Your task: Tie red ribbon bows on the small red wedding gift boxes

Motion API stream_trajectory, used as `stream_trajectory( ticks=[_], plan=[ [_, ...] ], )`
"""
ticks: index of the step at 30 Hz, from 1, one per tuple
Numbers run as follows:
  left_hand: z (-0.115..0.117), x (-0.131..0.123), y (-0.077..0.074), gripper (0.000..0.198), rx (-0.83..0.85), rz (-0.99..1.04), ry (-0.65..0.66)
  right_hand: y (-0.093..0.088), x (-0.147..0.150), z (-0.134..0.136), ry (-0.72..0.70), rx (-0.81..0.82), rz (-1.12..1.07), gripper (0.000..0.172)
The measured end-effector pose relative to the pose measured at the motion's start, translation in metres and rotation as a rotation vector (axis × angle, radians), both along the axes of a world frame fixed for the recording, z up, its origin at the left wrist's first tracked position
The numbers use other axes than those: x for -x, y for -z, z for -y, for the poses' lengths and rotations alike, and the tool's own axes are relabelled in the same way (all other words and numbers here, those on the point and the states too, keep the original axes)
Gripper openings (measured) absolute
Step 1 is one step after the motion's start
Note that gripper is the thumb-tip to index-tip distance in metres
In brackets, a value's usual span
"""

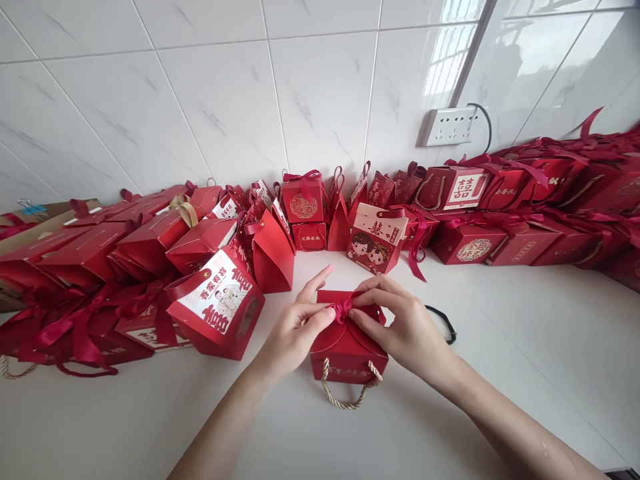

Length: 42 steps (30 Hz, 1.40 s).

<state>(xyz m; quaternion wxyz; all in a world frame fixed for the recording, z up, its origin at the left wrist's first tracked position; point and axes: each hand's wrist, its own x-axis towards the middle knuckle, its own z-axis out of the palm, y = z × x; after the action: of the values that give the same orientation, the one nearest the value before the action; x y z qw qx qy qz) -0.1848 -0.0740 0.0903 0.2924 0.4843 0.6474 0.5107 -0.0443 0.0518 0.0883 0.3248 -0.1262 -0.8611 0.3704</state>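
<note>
A red gift box (350,360) stands in front of me on the white counter, its curved top flaps folded together. A dark pink ribbon (343,309) is gathered in a knot or bow at the middle of its top. My left hand (297,327) pinches the ribbon from the left between thumb and fingers. From the right, my right hand (395,317) pinches the same ribbon close by the knot. A twisted gold rope handle (350,403) hangs from the box's near side and rests on the counter.
Rows of red gift boxes line the wall, among them a box with a cartoon couple (376,240) and a tilted white-fronted box (220,303) at left. A black cord loop (453,333) lies right of my hand. A power strip (447,127) is on the tiled wall.
</note>
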Motion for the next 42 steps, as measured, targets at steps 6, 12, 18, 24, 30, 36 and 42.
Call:
stream_trajectory(
  ticks=[6, 12, 18, 24, 30, 36, 42],
  plan=[
    [0.0000, -0.0011, -0.0013, 0.043, 0.011, -0.027, -0.022, 0.0013, 0.0005, 0.0026, 0.050, 0.075, 0.003, 0.017],
    [-0.0003, -0.0026, -0.0035, 0.044, 0.006, -0.074, -0.009, 0.0018, 0.0012, 0.0017, 0.048, 0.055, -0.028, 0.014],
    [0.0008, -0.0027, -0.0024, 0.043, 0.009, -0.073, -0.013, 0.0013, 0.0023, 0.0013, 0.011, 0.125, 0.008, 0.012],
    [0.0005, -0.0035, -0.0023, 0.044, 0.019, -0.020, -0.003, 0.0033, 0.0024, -0.0010, 0.054, 0.091, 0.002, 0.014],
    [0.0000, -0.0066, -0.0042, 0.046, 0.053, -0.063, 0.013, 0.0052, 0.0026, -0.0031, 0.086, 0.143, -0.013, 0.017],
    [-0.0020, -0.0087, -0.0008, 0.047, 0.059, -0.049, -0.008, 0.0044, 0.0027, -0.0032, 0.079, 0.155, -0.028, 0.014],
    [-0.0018, -0.0095, 0.0003, 0.046, 0.065, 0.008, -0.004, 0.0022, 0.0018, -0.0027, 0.054, 0.154, 0.022, 0.015]
  ],
)
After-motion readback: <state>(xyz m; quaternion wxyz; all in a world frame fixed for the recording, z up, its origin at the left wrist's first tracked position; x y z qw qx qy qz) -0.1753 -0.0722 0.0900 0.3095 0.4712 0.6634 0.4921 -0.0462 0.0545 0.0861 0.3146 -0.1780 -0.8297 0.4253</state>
